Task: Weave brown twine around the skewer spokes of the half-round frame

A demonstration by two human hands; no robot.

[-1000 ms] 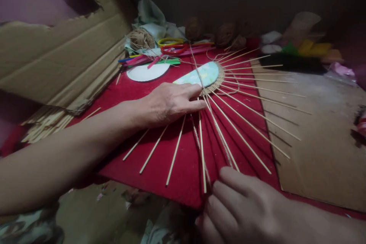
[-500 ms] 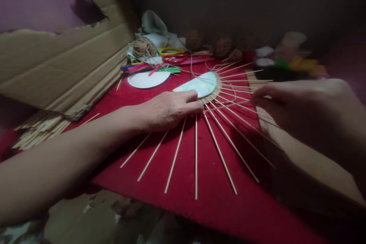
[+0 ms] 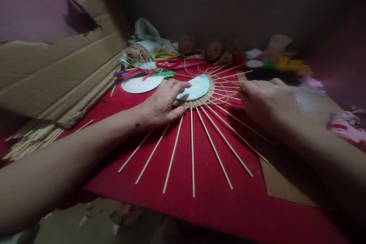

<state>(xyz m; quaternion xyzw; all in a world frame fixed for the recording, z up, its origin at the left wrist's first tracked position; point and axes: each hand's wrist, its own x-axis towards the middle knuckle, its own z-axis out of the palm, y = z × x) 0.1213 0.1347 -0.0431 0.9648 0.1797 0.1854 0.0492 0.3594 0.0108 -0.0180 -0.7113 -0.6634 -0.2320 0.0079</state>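
A round woven disc point(image 3: 197, 103) with a pale, yellow-flecked round face point(image 3: 197, 87) lies on the red tabletop. Thin wooden sticks point(image 3: 192, 152) fan out from its rim. Over the disc's left side rests my left hand point(image 3: 166, 103), fingers across the face and thumb at the near edge, holding it down. My right hand point(image 3: 263, 99) is closed at the right, beside the outer part of several sticks. A thin strand of twine point(image 3: 225, 87) loops between the disc and that hand. The right fingertips are mostly hidden.
A white disc point(image 3: 141, 84) lies behind my left hand. Farther back are scissors point(image 3: 167, 63), a ball of twine point(image 3: 137, 54), coloured strips and cloth. Cardboard point(image 3: 57, 80) stands at the left, above a bundle of loose sticks point(image 3: 37, 137). A brown board point(image 3: 283, 175) lies at the right.
My left hand has shifted from the disc's near edge back over its left side, with fingers more spread. My right hand has moved slightly left. The view has shifted a little.
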